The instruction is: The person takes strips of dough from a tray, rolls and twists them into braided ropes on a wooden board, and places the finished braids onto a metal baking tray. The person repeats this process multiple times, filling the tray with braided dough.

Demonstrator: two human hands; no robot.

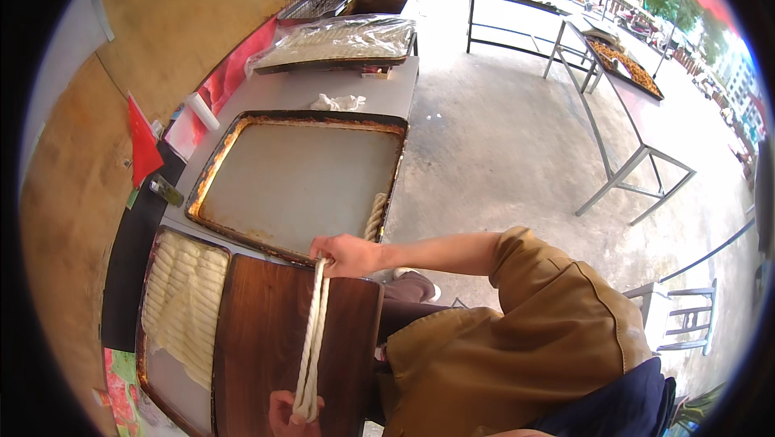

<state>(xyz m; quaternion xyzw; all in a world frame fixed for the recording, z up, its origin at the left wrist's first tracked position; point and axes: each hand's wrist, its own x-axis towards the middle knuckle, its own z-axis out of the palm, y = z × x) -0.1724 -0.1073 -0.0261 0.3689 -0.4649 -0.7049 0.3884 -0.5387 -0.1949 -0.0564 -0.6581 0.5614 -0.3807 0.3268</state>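
Observation:
A long dough strand (313, 340), folded double and partly twisted, is stretched over a dark wooden board (260, 328). My right hand (348, 255) pinches its upper end beside the near rim of a large baking tray (284, 177). At the bottom of the view, my left hand (293, 414) holds the lower end. One twisted dough piece (375, 216) lies along the right side of that tray. Left of the board, another tray (142, 346) holds rows of twisted dough pieces (184, 292), some under what appears to be a thin plastic sheet.
Beyond the large tray are a crumpled white cloth (338, 102) and a plastic-covered tray of dough (339, 37). A glass jar (166, 190) and a small red flag (143, 143) stand by the wall. Across the floor, a metal-legged table (651, 128) bears a tray of browned food (626, 68).

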